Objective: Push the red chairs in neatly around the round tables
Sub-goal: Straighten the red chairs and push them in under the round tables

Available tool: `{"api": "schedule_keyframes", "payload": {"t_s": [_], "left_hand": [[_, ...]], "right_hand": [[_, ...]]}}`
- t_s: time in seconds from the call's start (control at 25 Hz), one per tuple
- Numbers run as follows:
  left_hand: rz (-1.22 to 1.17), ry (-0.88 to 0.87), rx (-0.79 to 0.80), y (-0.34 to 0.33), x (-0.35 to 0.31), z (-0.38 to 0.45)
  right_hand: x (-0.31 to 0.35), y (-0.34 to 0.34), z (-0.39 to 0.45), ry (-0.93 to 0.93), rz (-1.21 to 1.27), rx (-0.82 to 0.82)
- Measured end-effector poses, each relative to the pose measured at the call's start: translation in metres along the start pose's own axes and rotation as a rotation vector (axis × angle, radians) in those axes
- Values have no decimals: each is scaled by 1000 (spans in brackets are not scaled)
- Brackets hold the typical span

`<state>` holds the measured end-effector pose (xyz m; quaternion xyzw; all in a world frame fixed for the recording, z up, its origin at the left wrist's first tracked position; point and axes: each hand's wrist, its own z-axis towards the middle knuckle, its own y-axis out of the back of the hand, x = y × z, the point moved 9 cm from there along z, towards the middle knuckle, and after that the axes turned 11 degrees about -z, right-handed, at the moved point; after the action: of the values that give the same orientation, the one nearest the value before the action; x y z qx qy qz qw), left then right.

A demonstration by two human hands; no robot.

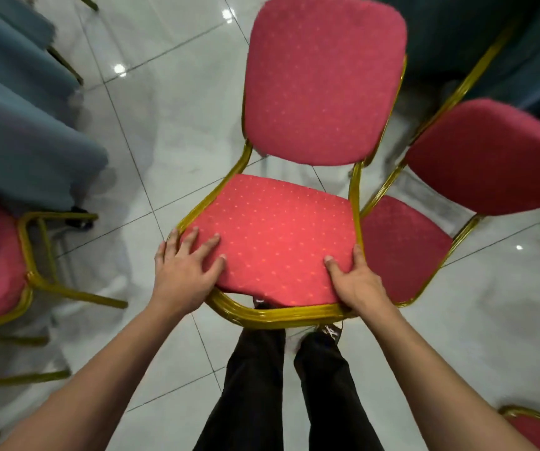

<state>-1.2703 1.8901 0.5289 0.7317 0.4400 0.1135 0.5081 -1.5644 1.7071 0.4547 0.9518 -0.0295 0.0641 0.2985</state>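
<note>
Red chair [281, 236] with a gold frame, standing on the tiled floor [164, 125] directly ahead of the person's legs [288, 385], backrest on the far side. The left hand [187, 271] lies on the near left corner of the seat, fingers spread flat and relaxed. The right hand [356, 281] grips the near right corner, thumb on the cushion. A second red chair [457, 203] touches its right side; a cloth-draped table [18, 125] stands at the left.

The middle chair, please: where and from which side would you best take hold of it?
Probably the seat's front corners, from the front: the backrest faces the person, and the left hand and right hand already sit there.
</note>
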Motion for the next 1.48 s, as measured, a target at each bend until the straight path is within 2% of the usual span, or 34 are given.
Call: {"api": "schedule_keyframes", "payload": {"t_s": [0.2,0.36,0.52,0.6,0.64,0.72,0.8,0.92,1.08,1.24,1.48], "left_hand": [[-108,-249,-17,67,-35,-19],[-78,-271,-4,88,-53,-21],[-146,-293,-110,127,-61,2],[-166,-310,-134,145,-66,18],[-170,-317,-144,153,-71,26],[-176,-322,-161,161,-81,38],[-194,-324,-183,168,-91,48],[-244,-333,-223,181,-106,64],[-275,-345,-249,195,-124,81],[-271,-354,-242,207,-140,99],[-275,-374,-213,227,-159,134]], "right_hand": [[23,32,-28,-8,-11,86],[28,46,-47,-49,195,144],[45,64,-60,-48,248,139],[57,72,-69,-29,173,176],[63,83,-70,-9,45,116],[80,114,-81,90,-185,-167],[110,136,-105,308,-123,-352],[131,148,-124,503,-71,-467],[133,174,-126,409,-28,-655],[137,195,-123,300,4,-713],[151,217,-108,289,183,-711]]}}
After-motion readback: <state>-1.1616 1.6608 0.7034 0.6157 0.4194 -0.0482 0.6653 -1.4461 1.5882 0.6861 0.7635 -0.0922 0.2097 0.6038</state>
